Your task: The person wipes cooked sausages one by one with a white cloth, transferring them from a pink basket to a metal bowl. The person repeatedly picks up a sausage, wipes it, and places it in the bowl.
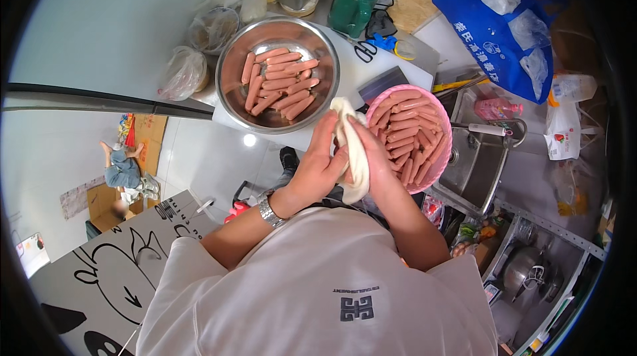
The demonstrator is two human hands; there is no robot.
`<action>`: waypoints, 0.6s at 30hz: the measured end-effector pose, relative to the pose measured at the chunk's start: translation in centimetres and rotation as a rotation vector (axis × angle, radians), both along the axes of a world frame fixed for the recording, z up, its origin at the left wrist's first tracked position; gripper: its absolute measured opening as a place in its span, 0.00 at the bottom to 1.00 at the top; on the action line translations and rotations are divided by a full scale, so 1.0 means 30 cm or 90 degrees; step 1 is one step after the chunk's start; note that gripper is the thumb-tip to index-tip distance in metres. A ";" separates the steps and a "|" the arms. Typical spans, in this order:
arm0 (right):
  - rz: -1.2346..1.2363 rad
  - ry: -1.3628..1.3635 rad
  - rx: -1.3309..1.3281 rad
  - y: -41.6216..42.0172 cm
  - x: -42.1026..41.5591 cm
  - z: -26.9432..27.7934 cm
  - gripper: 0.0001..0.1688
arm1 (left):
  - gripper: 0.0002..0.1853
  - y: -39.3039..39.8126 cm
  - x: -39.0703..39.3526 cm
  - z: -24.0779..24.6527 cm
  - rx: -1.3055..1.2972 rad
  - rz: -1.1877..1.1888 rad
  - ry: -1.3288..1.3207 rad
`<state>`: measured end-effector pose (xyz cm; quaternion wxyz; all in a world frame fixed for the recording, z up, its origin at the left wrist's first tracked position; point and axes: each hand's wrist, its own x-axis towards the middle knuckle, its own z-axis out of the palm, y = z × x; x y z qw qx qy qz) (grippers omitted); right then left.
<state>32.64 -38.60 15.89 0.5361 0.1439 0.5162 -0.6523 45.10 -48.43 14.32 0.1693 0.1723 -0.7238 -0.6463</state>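
My left hand point(314, 169), with a metal-band watch at the wrist, presses against a white cloth point(354, 177). On the cloth's other side my right hand point(374, 157) grips it, so the fabric is bunched between both palms. Part of it hangs below the hands. Ahead and to the left is a wide stainless steel bowl point(228, 70) holding several pink sausages point(284, 85). Right beside my right hand stands a pink plastic basket point(447, 117), heaped with more sausages point(410, 129). Some fingers are hidden by the cloth.
A white cutting board point(343, 52) lies under the bowl, with black-handled scissors point(367, 52) on it. Behind stands a green lidded pitcher point(354, 2). A steel sink point(473, 167) is at right, below a blue bag point(492, 37). Another person point(123, 172) is at far left.
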 end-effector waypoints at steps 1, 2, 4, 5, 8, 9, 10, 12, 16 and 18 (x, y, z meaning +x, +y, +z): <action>-0.012 0.002 -0.041 0.002 -0.008 -0.035 0.22 | 0.33 -0.008 0.013 0.040 0.027 -0.008 0.008; -0.046 -0.048 -0.098 0.019 -0.020 -0.097 0.22 | 0.35 -0.024 0.022 0.065 -0.010 -0.043 0.024; -0.136 -0.122 -0.110 0.029 -0.024 -0.119 0.20 | 0.39 -0.062 0.042 0.100 -0.143 -0.139 0.066; -0.163 -0.215 -0.169 0.056 -0.038 -0.159 0.21 | 0.41 -0.076 0.048 0.103 -0.241 -0.201 0.091; -0.098 -0.144 -0.168 0.080 -0.007 -0.184 0.20 | 0.36 -0.058 0.056 0.061 -0.331 -0.203 0.102; -0.095 -0.118 -0.163 0.080 0.015 -0.175 0.19 | 0.34 -0.054 0.055 0.051 -0.361 -0.200 0.105; -0.092 -0.093 -0.157 0.082 0.030 -0.170 0.19 | 0.31 -0.049 0.052 0.049 -0.320 -0.184 0.120; -0.089 -0.168 -0.176 0.089 0.041 -0.170 0.19 | 0.30 -0.066 0.047 0.041 -0.305 -0.223 0.144; -0.105 -0.239 -0.199 0.161 0.032 -0.227 0.25 | 0.21 -0.122 0.046 0.010 -0.119 -0.264 0.117; -0.100 -0.305 -0.288 0.218 0.009 -0.279 0.31 | 0.12 -0.188 0.045 0.023 0.084 -0.216 0.019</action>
